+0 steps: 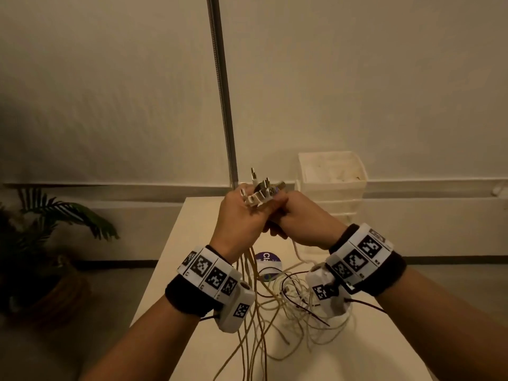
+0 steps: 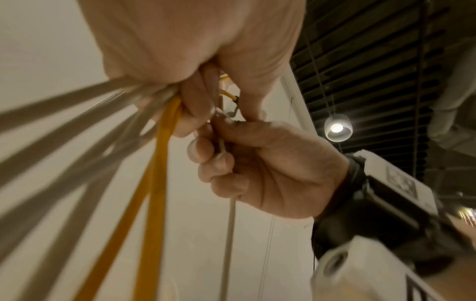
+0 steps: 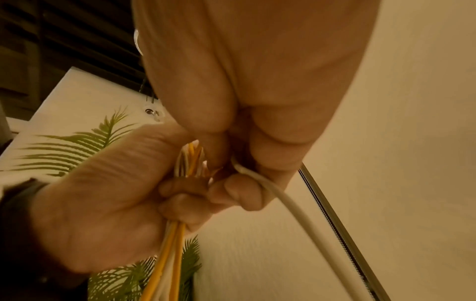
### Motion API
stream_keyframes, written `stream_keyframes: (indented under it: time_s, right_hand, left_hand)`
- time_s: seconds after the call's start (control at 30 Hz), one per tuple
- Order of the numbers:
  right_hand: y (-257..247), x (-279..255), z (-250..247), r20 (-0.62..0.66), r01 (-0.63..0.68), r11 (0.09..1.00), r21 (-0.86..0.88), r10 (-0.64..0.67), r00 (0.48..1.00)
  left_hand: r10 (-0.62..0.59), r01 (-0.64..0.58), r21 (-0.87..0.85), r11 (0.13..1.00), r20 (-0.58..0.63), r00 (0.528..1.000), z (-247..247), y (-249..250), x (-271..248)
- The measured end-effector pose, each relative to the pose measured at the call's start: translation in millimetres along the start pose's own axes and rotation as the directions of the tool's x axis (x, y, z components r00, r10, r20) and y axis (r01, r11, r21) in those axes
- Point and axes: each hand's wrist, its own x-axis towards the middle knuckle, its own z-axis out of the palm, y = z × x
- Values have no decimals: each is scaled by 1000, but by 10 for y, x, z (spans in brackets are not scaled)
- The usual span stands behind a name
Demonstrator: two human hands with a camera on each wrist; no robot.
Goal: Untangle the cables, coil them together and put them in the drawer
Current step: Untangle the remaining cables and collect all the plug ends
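Observation:
Both hands are raised above the table, pressed together around the cable ends. My left hand point(image 1: 243, 215) grips a bundle of yellow and white cables point(image 2: 159, 142), with several plugs point(image 1: 261, 189) sticking up out of the fist. My right hand point(image 1: 295, 215) curls round a single white cable point(image 3: 283, 199) right beside that bundle. In the right wrist view my left hand point(image 3: 103, 203) clasps the yellow and white strands point(image 3: 172, 254). The hanging cables point(image 1: 255, 298) trail down into a loose tangle on the table. A white drawer unit point(image 1: 332, 174) stands at the table's far right.
The pale table point(image 1: 176, 243) has a round purple-labelled object point(image 1: 268, 259) under the hanging cables. A metal pole point(image 1: 222, 92) rises behind the hands. A potted plant point(image 1: 41, 229) stands on the floor at left. Thin dark wires run from the wrist cameras.

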Motion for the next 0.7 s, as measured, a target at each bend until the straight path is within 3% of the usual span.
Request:
stream_keyframes:
  time_s: [0.07,0.17,0.27,0.43,0.53,0.7]
  right_hand:
    - [5,-20,62,6,45,999,-12,-45,999]
    - [144,-73,180,-7,49,990,135,-49,999]
    - [448,-197,340,38,1,965,261,-11,999]
    - [773,-243,476,69,37,979,203,-52,996]
    - [865,-212,443,93,14,980,199,-33,995]
    - [1116,-265,354,122,39,997,70,-48,991]
  left_hand:
    - [-4,5,7,1000,-80,997,5,-53,6]
    - [84,-72,71,995,-197,977,-36,-46,39]
    - [58,-69,-30,997,-278,959,-164,25,80]
    - [62,-65,-1,998,-308,949,-263,71,77]
    - [32,-94,-211,973,-279,960,-242,180,70]
    - [-34,-65,-367,928,-255,966,-339,263,120]
